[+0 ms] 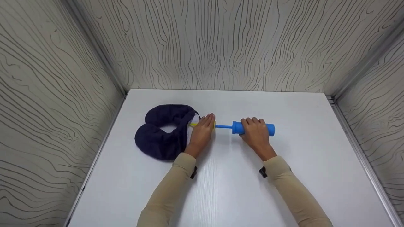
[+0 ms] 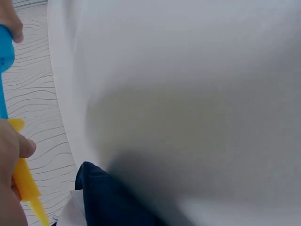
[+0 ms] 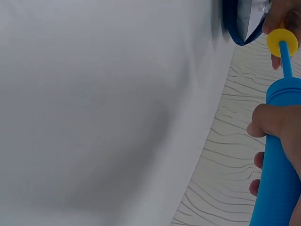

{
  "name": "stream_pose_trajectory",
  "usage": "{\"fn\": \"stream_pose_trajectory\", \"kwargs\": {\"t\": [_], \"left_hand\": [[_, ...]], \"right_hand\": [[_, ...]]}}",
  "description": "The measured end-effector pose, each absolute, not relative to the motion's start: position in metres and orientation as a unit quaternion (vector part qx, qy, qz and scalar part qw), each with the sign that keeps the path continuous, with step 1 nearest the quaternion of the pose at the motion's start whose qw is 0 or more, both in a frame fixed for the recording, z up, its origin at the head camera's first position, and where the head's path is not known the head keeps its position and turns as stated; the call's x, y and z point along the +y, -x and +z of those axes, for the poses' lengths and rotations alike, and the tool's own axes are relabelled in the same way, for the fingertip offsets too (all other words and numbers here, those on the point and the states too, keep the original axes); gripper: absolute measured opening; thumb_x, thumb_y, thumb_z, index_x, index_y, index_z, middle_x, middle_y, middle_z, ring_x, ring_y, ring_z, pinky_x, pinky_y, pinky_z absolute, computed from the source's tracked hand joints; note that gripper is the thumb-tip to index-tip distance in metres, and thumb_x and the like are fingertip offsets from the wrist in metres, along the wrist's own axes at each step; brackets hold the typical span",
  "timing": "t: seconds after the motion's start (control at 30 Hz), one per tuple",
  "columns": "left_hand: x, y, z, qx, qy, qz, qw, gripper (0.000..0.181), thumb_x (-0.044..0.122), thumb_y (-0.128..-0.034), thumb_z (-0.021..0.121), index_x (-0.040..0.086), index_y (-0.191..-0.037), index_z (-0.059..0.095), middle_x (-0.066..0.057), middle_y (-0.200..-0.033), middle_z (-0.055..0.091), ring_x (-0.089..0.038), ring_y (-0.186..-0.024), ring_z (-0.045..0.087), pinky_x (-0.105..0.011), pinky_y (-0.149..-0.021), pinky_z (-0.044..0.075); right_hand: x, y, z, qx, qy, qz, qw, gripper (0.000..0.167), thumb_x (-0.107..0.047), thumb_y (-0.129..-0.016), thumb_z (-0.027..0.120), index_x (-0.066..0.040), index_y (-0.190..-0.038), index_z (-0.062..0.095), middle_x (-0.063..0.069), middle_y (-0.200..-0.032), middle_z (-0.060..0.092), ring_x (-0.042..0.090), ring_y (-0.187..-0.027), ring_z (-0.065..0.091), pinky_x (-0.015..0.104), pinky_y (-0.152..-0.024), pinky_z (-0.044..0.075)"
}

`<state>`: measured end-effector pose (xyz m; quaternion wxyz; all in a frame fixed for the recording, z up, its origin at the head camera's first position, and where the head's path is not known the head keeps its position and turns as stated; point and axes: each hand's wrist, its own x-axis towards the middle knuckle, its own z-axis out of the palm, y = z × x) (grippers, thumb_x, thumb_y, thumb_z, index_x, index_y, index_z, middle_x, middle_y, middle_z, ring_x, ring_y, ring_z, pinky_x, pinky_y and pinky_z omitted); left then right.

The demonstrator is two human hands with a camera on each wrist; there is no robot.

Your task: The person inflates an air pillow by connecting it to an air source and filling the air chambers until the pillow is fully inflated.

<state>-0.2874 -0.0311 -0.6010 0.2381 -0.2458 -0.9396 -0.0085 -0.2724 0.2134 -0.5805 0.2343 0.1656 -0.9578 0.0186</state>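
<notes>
A blue hand pump [image 1: 270, 129] with a yellow nozzle end [image 2: 24, 179] lies crosswise over the table. My right hand [image 1: 256, 132] grips its blue barrel [image 3: 277, 183], fingers wrapped over the top. Between barrel and yellow end a thin blue rod [image 1: 224, 126] is exposed. My left hand [image 1: 203, 132] holds the yellow part, thumb along it in the left wrist view. The yellow tip points into the opened side of a navy U-shaped neck pillow [image 1: 164, 143], where a whitish inner part [image 1: 195, 119] shows. The tip's exact seat is hidden by my left hand.
The white table [image 1: 233, 189] stands against wood-grain patterned walls [image 1: 221, 44] at the back and both sides. Metal strips [image 1: 363, 157] run along its side edges. The pillow lies left of both hands.
</notes>
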Motion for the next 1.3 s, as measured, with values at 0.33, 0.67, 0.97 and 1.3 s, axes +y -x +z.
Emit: {"fn": "stream_pose_trajectory", "kwargs": {"t": [0.33, 0.67, 0.97, 1.3], "left_hand": [[-0.022, 0.284, -0.601, -0.935, 0.248, -0.005, 0.254, 0.048, -0.001, -0.0997, 0.066, 0.002, -0.148, 0.062, -0.009, -0.149, 0.066, -0.019, -0.141, 0.062, -0.033, -0.121, 0.047], [-0.027, 0.285, -0.602, -0.937, 0.265, 0.027, 0.226, 0.049, 0.002, -0.1019, 0.064, 0.002, -0.151, 0.058, -0.009, -0.152, 0.064, -0.020, -0.144, 0.059, -0.033, -0.124, 0.044], [-0.038, 0.289, -0.601, -0.946, 0.263, 0.026, 0.187, 0.052, -0.002, -0.1035, 0.060, 0.003, -0.155, 0.053, -0.010, -0.158, 0.058, -0.021, -0.150, 0.053, -0.035, -0.127, 0.040], [-0.047, 0.294, -0.601, -0.945, 0.265, 0.051, 0.187, 0.051, -0.005, -0.1029, 0.058, 0.004, -0.153, 0.055, -0.008, -0.157, 0.059, -0.019, -0.149, 0.054, -0.034, -0.126, 0.041]], "right_hand": [[0.174, 0.278, -0.585, -0.955, -0.177, 0.009, 0.237, 0.055, -0.035, -0.079, 0.095, -0.005, -0.119, 0.073, 0.015, -0.110, 0.081, 0.036, -0.100, 0.077, 0.054, -0.091, 0.064], [0.166, 0.280, -0.592, -0.949, -0.191, 0.013, 0.250, 0.051, -0.030, -0.078, 0.096, -0.004, -0.117, 0.074, 0.015, -0.106, 0.081, 0.035, -0.096, 0.078, 0.053, -0.085, 0.065], [0.193, 0.277, -0.590, -0.956, -0.174, 0.031, 0.236, 0.054, -0.033, -0.076, 0.097, -0.007, -0.118, 0.075, 0.014, -0.107, 0.081, 0.036, -0.096, 0.078, 0.053, -0.085, 0.065], [0.230, 0.270, -0.593, -0.965, -0.143, 0.045, 0.216, 0.053, -0.033, -0.078, 0.096, -0.009, -0.120, 0.074, 0.015, -0.111, 0.080, 0.038, -0.102, 0.076, 0.057, -0.092, 0.063]]}}
